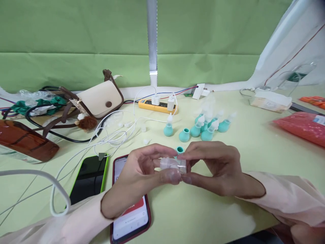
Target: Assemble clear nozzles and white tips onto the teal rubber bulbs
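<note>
Between my two hands, a small clear plastic cylinder point(173, 164) lies sideways above the table. My left hand point(149, 169) is closed round its left part, thumb below and fingers above. The fingertips of my right hand point(215, 167) pinch its right end. Just behind the cylinder stands an open teal bulb point(180, 149), partly hidden by my fingers. Farther back is another open teal bulb point(184, 135). A teal bulb with a clear tip point(168, 129) stands to its left, and several more tipped bulbs point(207, 134) are grouped to its right.
A green-edged phone point(88, 179) and a lit red-cased phone point(132, 220) lie at the left front. Behind are white cables point(111, 137), a cream bag point(101, 100), a brown bottle point(27, 140) and a yellow power strip point(157, 106). A red package point(302, 127) lies at the right.
</note>
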### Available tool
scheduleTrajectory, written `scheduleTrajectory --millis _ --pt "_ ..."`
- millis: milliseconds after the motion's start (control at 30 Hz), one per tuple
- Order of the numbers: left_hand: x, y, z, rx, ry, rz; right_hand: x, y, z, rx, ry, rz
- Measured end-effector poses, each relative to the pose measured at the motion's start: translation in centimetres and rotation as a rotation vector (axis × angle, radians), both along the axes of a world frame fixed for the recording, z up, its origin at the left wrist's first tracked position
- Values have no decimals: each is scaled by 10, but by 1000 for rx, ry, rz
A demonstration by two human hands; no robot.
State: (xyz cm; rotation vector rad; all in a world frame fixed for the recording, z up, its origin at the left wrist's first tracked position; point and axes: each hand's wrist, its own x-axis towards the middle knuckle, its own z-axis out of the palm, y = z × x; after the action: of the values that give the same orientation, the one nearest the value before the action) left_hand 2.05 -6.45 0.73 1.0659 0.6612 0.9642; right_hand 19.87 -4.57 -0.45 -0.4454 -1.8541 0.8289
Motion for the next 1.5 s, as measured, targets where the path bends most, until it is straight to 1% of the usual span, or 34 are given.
scheduleTrajectory --millis 67,100,133,200,267,300,333,400,567,667,767,1033,1267,1500 --pt "-2 3 1 22 60 15 2 4 0 37 -30 -16" --pt "-4 4 2 38 79 43 3 6 1 67 -49 -41" --pt "-6 6 3 49 84 86 5 9 1 94 -67 -75" --pt "-11 11 8 41 56 224 9 16 4 126 -89 -156" --pt "-16 18 11 -19 5 386 12 25 7 124 -86 -230" --pt "-18 22 12 -52 -14 445 14 29 8 124 -74 -262" --pt "-20 26 12 -80 -23 483 15 33 8 121 -65 -291" --pt "-23 34 9 -109 -16 512 16 40 8 109 -63 -334" --pt "-26 47 -2 -120 25 520 14 47 2 115 -120 -351" --pt "-27 48 -4 -108 44 511 14 48 2 120 -146 -348" --pt "-27 47 -3 -93 37 489 16 50 2 110 -143 -351" --pt "-24 42 0 -76 36 377 16 50 0 104 -145 -339" --pt "-22 39 4 -61 60 351 15 51 1 113 -146 -336" --pt "-23 35 9 -96 56 315 15 51 0 111 -154 -329"
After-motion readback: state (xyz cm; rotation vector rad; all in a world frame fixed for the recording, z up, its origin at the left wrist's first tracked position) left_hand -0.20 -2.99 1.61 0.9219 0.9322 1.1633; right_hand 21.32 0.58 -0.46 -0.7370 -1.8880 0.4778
